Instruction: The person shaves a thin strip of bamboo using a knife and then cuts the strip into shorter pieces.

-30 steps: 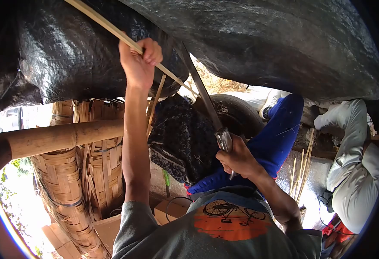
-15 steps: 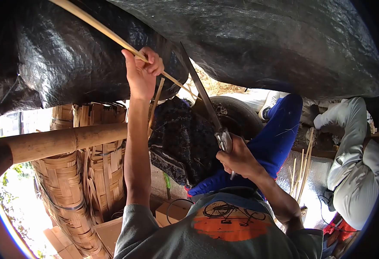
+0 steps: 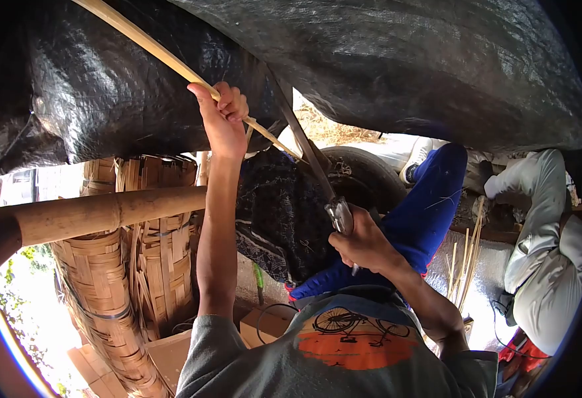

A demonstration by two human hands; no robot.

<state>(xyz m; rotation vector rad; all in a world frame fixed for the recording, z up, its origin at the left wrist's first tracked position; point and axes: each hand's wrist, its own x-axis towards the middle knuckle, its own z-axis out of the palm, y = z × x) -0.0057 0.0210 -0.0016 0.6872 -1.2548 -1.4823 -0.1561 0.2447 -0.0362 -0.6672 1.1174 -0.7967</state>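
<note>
My left hand (image 3: 224,121) is raised with its fingers wrapped round a long, pale bamboo strip (image 3: 146,45). The strip slants from the upper left down to the knife, where its lower end meets the blade. In my right hand (image 3: 366,243) is the metal handle of a long knife (image 3: 312,154). Its dark, straight blade points up and away, crossing the strip near the strip's lower end. Below that crossing, a dark patterned cloth (image 3: 284,229) covers part of my lap, beside my blue-trousered leg (image 3: 430,205).
Black plastic sheeting (image 3: 430,66) hangs low ahead. A thick bamboo pole (image 3: 148,207) juts in from the left, above woven bamboo baskets (image 3: 98,278). A tyre (image 3: 380,169) lies past the cloth. At right are thin upright strips (image 3: 466,268) and a person in pale clothing (image 3: 536,245).
My left hand has shifted slightly right and down on its arm, and the strip's lower end sits a little lower against the blade. The knife has moved only slightly.
</note>
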